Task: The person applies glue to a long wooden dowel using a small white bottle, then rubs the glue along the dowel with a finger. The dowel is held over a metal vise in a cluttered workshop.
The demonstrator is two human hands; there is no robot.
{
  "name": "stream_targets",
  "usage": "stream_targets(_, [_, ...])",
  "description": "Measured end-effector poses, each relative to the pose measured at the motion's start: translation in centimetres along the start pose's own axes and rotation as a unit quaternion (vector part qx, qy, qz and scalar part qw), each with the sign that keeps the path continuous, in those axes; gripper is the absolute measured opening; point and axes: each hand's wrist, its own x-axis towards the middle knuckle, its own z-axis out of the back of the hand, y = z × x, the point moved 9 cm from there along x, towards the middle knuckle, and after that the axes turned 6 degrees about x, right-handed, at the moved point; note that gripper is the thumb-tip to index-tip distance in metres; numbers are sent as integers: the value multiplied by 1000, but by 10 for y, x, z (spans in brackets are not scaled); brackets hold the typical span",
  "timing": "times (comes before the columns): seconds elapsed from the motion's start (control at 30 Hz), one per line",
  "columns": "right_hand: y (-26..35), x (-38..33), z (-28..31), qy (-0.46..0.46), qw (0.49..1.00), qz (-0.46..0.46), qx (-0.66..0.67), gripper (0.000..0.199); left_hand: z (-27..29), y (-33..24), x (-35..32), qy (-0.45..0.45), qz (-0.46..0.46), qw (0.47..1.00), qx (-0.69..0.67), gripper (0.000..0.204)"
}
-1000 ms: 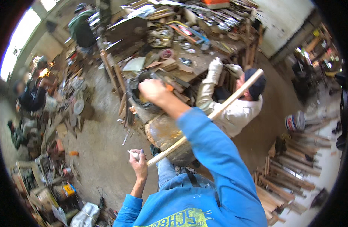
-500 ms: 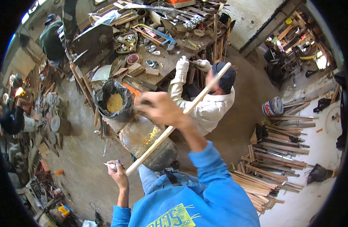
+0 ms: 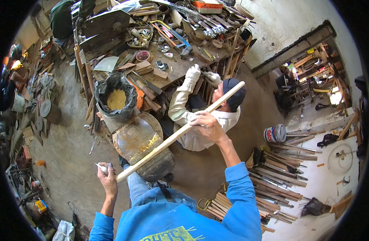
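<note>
My right hand [image 3: 207, 125] grips a long pale wooden stick [image 3: 168, 140] near its middle; the stick runs from lower left up to the upper right, over a wooden stump [image 3: 142, 146]. My left hand [image 3: 107, 176] is closed around a small white tube [image 3: 101, 167], close to the stick's lower end. I wear a blue sweatshirt. A person in a cream shirt, dark cap and white gloves [image 3: 192, 74] crouches just beyond the stick, reaching toward the cluttered workbench [image 3: 176, 66].
A black-lined bin of yellow sawdust [image 3: 116, 99] stands beside the stump. Bundles of wooden sticks [image 3: 272, 176] lie on the floor at right, with a paint can [image 3: 275, 133] nearby. Tools and scrap crowd the bench; more clutter and another person [image 3: 12, 86] fill the left.
My right hand has carried the stick down and to the right, lower in view. My left hand with the tube stays near the stick's lower end. The view has shifted, showing more bench.
</note>
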Motion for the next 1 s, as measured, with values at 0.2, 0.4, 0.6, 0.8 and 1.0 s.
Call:
stream_targets(0.2, [-24, 5, 12, 45, 999, -27, -11, 19, 1, -2, -2, -11, 24, 1000, -2, 14])
stream_targets(0.4, [-3, 8, -14, 73, 997, -29, 8, 19, 0, -7, -1, 0, 10, 1000, 26, 12])
stream_targets(0.6, [37, 1, -61, 96, 994, 50, 36, 17, -1, -6, -2, 0, 32, 999, 20, 13])
stream_targets(0.8, [100, -28, -120, 70, 991, 71, -94, 48, 0, -10, -2, -6, 30, 999, 19, 14])
stream_targets(1.0, [97, -46, -121, 8, 999, 21, -46, 60, 1, -7, -1, -14, 28, 999, 32, 15])
